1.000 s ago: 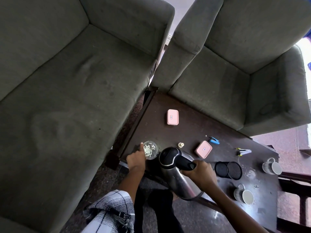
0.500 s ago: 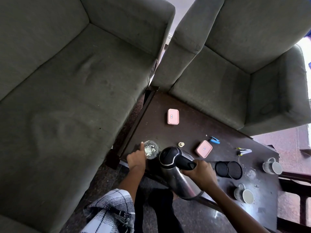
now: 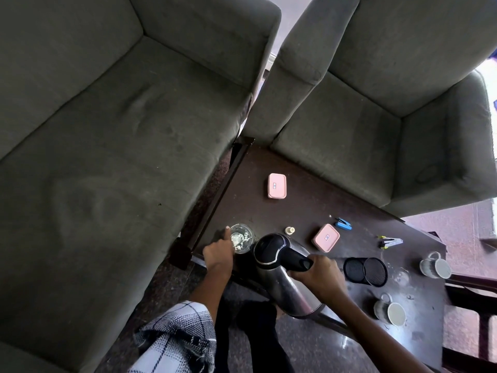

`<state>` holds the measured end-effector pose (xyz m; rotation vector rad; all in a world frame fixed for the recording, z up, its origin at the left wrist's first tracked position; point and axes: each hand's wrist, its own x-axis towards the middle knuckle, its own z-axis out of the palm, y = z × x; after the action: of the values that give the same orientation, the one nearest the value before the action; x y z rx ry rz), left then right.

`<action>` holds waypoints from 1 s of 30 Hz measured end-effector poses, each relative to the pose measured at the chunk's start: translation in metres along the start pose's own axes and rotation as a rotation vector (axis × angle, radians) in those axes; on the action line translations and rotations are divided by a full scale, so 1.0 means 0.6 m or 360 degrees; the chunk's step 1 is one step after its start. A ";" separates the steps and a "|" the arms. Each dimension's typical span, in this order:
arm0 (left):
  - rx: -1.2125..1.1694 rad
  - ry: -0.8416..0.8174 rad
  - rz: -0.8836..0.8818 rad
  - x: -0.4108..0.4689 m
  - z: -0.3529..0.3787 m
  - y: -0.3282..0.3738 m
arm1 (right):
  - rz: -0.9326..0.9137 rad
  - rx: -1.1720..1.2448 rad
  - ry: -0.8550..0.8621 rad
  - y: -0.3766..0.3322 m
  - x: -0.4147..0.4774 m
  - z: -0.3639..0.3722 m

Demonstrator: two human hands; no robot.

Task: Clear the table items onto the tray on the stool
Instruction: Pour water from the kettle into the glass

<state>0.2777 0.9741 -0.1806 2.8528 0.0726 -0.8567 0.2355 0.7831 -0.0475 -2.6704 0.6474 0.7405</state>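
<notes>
My left hand (image 3: 218,255): fingers curled round the left side of a small glass bowl (image 3: 242,238) at the table's (image 3: 301,211) near left corner | My right hand (image 3: 317,275): clamped on the black handle of the steel kettle (image 3: 287,292), tilted at the table's near edge | Hands apart, kettle lid between them.

little has shifted. the left hand (image 3: 217,255) has crept a touch forward on the dark wooden table (image 3: 304,200), and its forefinger is now a shade nearer the rim of the small clear glass bowl of white bits (image 3: 242,238). the steel electric kettle with a black lid and handle (image 3: 285,289), gripped by the right hand (image 3: 317,275), sits marginally higher. the whole scene has slid slightly upward in view.
</notes>
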 end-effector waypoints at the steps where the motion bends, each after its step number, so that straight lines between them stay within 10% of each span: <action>1: -0.0004 0.0002 0.0000 0.000 0.000 0.000 | -0.0003 0.0001 0.0000 0.000 0.000 0.000; 30: -0.0019 -0.0026 0.0024 0.001 -0.001 0.001 | -0.0006 0.0060 0.0038 0.005 -0.015 0.013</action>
<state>0.2783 0.9736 -0.1804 2.8314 0.0542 -0.8739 0.2238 0.7867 -0.0498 -2.6491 0.6556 0.6898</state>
